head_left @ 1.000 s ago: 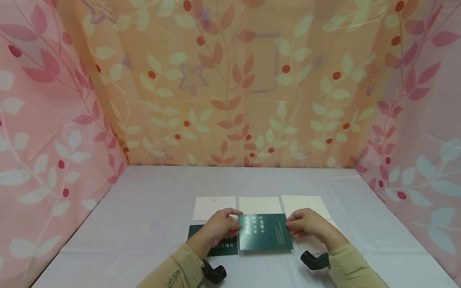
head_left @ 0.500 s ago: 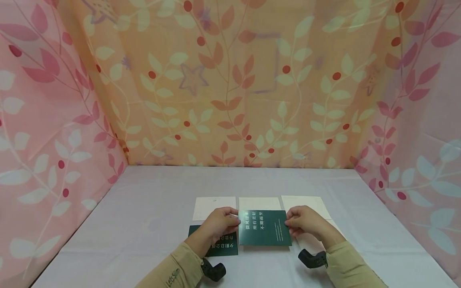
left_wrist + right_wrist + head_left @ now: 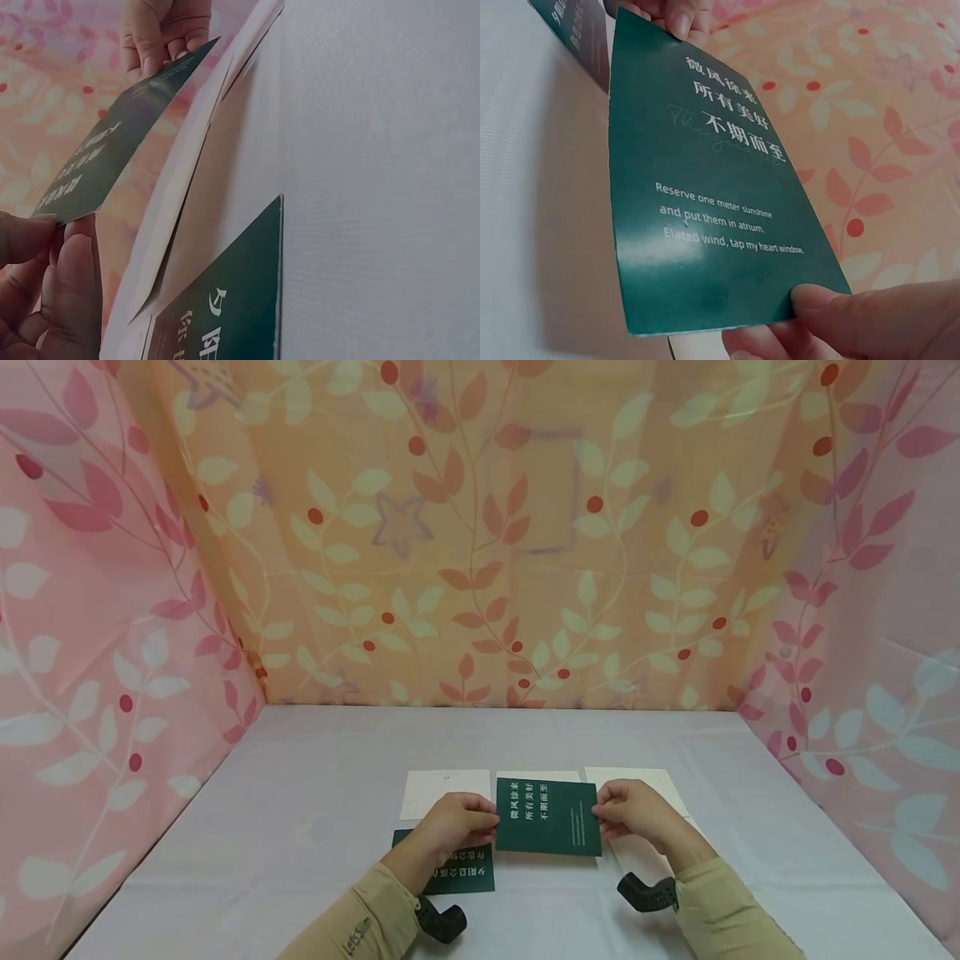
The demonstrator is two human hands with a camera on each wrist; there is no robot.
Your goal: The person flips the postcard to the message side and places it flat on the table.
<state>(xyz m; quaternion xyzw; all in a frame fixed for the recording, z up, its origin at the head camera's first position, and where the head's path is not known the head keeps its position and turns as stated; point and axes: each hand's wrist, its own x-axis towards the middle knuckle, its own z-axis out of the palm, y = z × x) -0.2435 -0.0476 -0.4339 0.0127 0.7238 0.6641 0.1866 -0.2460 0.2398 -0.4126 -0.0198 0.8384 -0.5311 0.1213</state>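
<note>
Raised above the table is a dark green postcard [image 3: 548,818] printed with white Chinese characters and, in the right wrist view, a few lines of English. My left hand [image 3: 456,827] pinches its left edge between thumb and fingers. The right edge is pinched by my right hand [image 3: 637,814], thumb on the printed face. A second green card [image 3: 468,875] lies flat on the table, partly hidden under my left hand and wrist. In the left wrist view that lying card [image 3: 240,300] shows larger white characters, while the held card [image 3: 124,142] tilts above the table.
Pale cards lie in a row behind my hands: a left one [image 3: 447,789], a middle one [image 3: 538,774] mostly covered by the held postcard, and a right one [image 3: 641,781]. Another pale card [image 3: 641,856] shows below my right hand. Patterned curtains [image 3: 480,568] enclose the white table [image 3: 337,752].
Both hands have lifted the green postcard and tipped its face up toward the head camera; it now covers more of the middle pale card. The lying cards have stayed put.
</note>
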